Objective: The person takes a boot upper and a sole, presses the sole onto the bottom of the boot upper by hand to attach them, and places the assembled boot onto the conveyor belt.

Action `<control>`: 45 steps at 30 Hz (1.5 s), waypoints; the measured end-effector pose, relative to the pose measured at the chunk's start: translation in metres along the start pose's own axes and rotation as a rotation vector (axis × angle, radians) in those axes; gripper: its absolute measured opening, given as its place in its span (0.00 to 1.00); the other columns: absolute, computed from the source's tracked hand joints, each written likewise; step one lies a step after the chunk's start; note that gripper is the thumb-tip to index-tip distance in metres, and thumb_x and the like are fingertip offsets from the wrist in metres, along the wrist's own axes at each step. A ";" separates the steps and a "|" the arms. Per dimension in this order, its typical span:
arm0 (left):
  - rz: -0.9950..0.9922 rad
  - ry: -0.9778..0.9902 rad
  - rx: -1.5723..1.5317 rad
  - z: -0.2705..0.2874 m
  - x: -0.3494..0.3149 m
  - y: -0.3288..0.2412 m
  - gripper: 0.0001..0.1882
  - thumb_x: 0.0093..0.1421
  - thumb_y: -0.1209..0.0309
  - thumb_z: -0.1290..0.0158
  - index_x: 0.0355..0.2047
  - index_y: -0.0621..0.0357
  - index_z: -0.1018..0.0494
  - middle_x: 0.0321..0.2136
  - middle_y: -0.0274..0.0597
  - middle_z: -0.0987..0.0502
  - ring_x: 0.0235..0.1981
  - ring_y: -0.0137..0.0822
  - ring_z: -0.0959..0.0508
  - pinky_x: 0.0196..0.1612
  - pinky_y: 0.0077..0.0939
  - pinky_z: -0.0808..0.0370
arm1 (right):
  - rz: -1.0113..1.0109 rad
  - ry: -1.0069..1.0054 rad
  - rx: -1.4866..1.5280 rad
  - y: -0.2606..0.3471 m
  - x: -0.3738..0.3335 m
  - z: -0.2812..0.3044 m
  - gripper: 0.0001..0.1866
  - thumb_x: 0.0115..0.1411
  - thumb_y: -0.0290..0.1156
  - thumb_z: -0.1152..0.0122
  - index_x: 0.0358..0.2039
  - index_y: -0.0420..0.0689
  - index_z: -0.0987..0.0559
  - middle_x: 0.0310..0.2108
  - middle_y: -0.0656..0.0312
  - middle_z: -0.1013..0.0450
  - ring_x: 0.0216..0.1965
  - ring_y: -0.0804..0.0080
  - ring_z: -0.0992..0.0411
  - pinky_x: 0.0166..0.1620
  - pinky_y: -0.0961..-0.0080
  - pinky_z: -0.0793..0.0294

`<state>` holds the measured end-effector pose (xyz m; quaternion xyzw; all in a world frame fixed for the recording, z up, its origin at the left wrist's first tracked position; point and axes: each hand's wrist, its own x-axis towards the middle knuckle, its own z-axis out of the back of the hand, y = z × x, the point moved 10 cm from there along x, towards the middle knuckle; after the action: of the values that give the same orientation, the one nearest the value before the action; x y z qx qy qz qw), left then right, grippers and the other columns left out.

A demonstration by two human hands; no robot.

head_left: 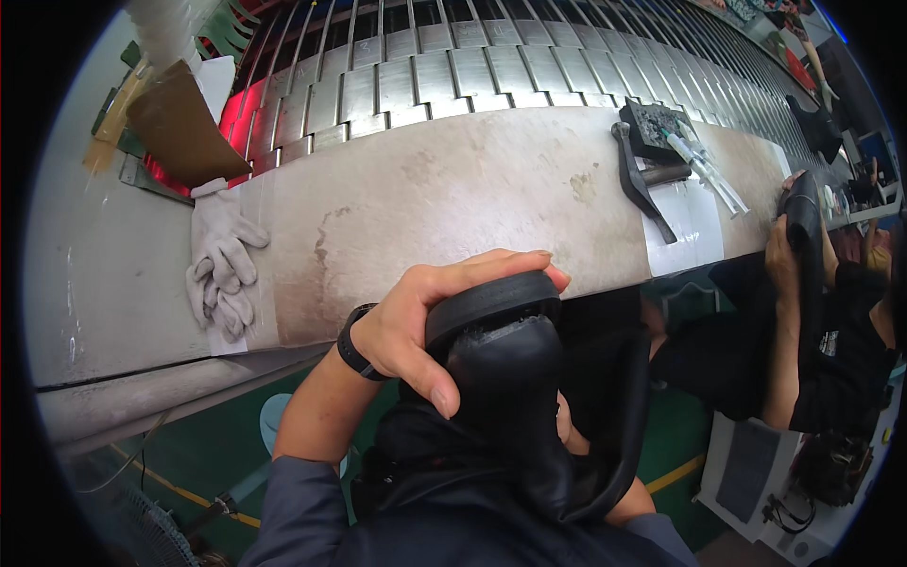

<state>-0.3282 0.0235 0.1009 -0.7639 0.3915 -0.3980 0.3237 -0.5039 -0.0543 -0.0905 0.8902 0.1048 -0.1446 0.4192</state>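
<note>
A black boot (510, 369) is held bottom up close to my body. Its thick black sole (491, 307) stands partly apart from the upper, and a whitish, rough band shows along the gap. My left hand (425, 321) is closed over the sole, fingers across its top and thumb down the side. Mostly hidden behind the boot, my right hand (565, 423) grips it from the right, and only part of it shows. The boot's shaft (628, 425) bends up at the right.
A hammer (635, 180), a dark block (657, 128) and several syringes (704, 170) lie right on the worktop (453, 189). White gloves (222, 260) lie left. Beyond runs a metal-slat conveyor (425, 76). At right, a co-worker holds another black boot (803, 217). A fan (142, 529) stands lower left.
</note>
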 end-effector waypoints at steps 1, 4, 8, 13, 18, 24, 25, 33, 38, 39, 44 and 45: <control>-0.012 0.011 0.024 -0.001 0.000 -0.001 0.68 0.39 0.56 0.15 0.75 0.73 0.39 0.70 0.77 0.37 0.67 0.57 0.26 0.69 0.47 0.29 | 0.000 -0.002 -0.003 0.001 -0.001 0.000 0.37 0.78 0.55 0.61 0.58 0.30 0.21 0.42 0.47 0.16 0.41 0.62 0.17 0.45 0.67 0.18; -0.013 0.002 0.066 0.000 -0.002 0.000 0.66 0.41 0.57 0.15 0.75 0.72 0.38 0.70 0.77 0.36 0.68 0.57 0.27 0.69 0.47 0.30 | 0.001 -0.001 0.011 0.001 -0.002 0.001 0.37 0.78 0.55 0.61 0.57 0.30 0.20 0.42 0.47 0.16 0.41 0.63 0.17 0.44 0.67 0.18; -0.017 0.002 0.076 0.001 -0.003 -0.001 0.65 0.42 0.59 0.16 0.75 0.71 0.38 0.70 0.77 0.36 0.69 0.58 0.28 0.69 0.48 0.30 | -0.002 0.013 0.022 0.000 -0.004 0.000 0.37 0.78 0.54 0.61 0.57 0.29 0.20 0.42 0.48 0.16 0.40 0.64 0.18 0.44 0.67 0.18; -0.020 -0.013 0.125 0.004 -0.002 0.000 0.66 0.41 0.57 0.16 0.75 0.71 0.39 0.69 0.77 0.35 0.69 0.58 0.28 0.69 0.48 0.30 | 0.000 0.019 0.040 -0.009 -0.006 0.002 0.36 0.78 0.54 0.61 0.56 0.29 0.20 0.41 0.49 0.16 0.40 0.65 0.18 0.43 0.68 0.19; 0.040 -0.182 -0.004 0.015 -0.007 0.006 0.71 0.44 0.47 0.18 0.78 0.70 0.46 0.69 0.75 0.34 0.71 0.58 0.30 0.71 0.51 0.29 | 0.028 0.015 0.043 -0.010 -0.006 0.006 0.36 0.78 0.53 0.61 0.55 0.29 0.19 0.40 0.49 0.16 0.39 0.66 0.18 0.43 0.69 0.19; -0.006 -0.462 0.111 0.046 -0.018 -0.012 0.51 0.67 0.45 0.35 0.76 0.67 0.43 0.67 0.66 0.29 0.70 0.52 0.28 0.69 0.47 0.26 | 0.086 -0.022 0.005 0.008 -0.015 0.011 0.36 0.78 0.53 0.61 0.54 0.29 0.19 0.40 0.50 0.16 0.39 0.67 0.18 0.42 0.70 0.19; -0.013 -0.459 0.112 0.047 -0.020 -0.016 0.51 0.67 0.45 0.35 0.76 0.67 0.43 0.67 0.66 0.29 0.70 0.52 0.28 0.69 0.47 0.26 | 0.105 -0.032 -0.011 0.012 -0.015 0.013 0.35 0.78 0.53 0.61 0.54 0.29 0.18 0.40 0.50 0.16 0.39 0.67 0.18 0.42 0.70 0.20; -0.222 -0.757 1.518 0.004 -0.057 -0.061 0.32 0.70 0.77 0.47 0.72 0.74 0.39 0.72 0.63 0.34 0.73 0.52 0.33 0.77 0.46 0.42 | 0.278 -0.171 -0.115 0.039 -0.028 0.039 0.35 0.78 0.52 0.60 0.52 0.29 0.18 0.39 0.52 0.15 0.38 0.69 0.19 0.41 0.71 0.20; -0.393 -0.511 1.304 -0.065 -0.060 -0.049 0.47 0.64 0.66 0.33 0.74 0.75 0.45 0.71 0.77 0.37 0.74 0.68 0.35 0.76 0.54 0.39 | 0.368 -0.174 -0.338 0.078 -0.029 0.016 0.35 0.78 0.50 0.60 0.44 0.29 0.16 0.37 0.51 0.15 0.36 0.70 0.20 0.40 0.72 0.23; -0.174 -0.522 1.179 -0.070 -0.042 -0.039 0.53 0.60 0.60 0.26 0.74 0.75 0.44 0.71 0.77 0.37 0.74 0.67 0.34 0.74 0.52 0.35 | 0.365 -0.227 -0.318 0.088 -0.034 0.015 0.35 0.77 0.52 0.58 0.45 0.28 0.16 0.37 0.51 0.15 0.37 0.69 0.20 0.42 0.72 0.22; -0.197 -0.544 1.154 -0.072 -0.022 -0.021 0.62 0.46 0.54 0.18 0.71 0.75 0.40 0.64 0.61 0.29 0.63 0.48 0.23 0.64 0.38 0.24 | 0.332 -0.374 -0.470 0.113 -0.044 0.009 0.37 0.76 0.58 0.49 0.50 0.29 0.16 0.43 0.48 0.16 0.46 0.62 0.18 0.51 0.68 0.19; -0.192 -0.531 1.149 -0.070 -0.019 -0.022 0.62 0.46 0.54 0.18 0.71 0.75 0.40 0.64 0.61 0.29 0.63 0.48 0.23 0.64 0.38 0.24 | 0.333 -0.387 -0.463 0.114 -0.048 0.011 0.37 0.76 0.58 0.49 0.50 0.29 0.16 0.43 0.48 0.16 0.46 0.62 0.18 0.51 0.68 0.19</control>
<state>-0.3881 0.0374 0.1456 -0.5729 -0.0479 -0.3689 0.7303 -0.5155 -0.1377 0.0007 0.7323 -0.0936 -0.2129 0.6401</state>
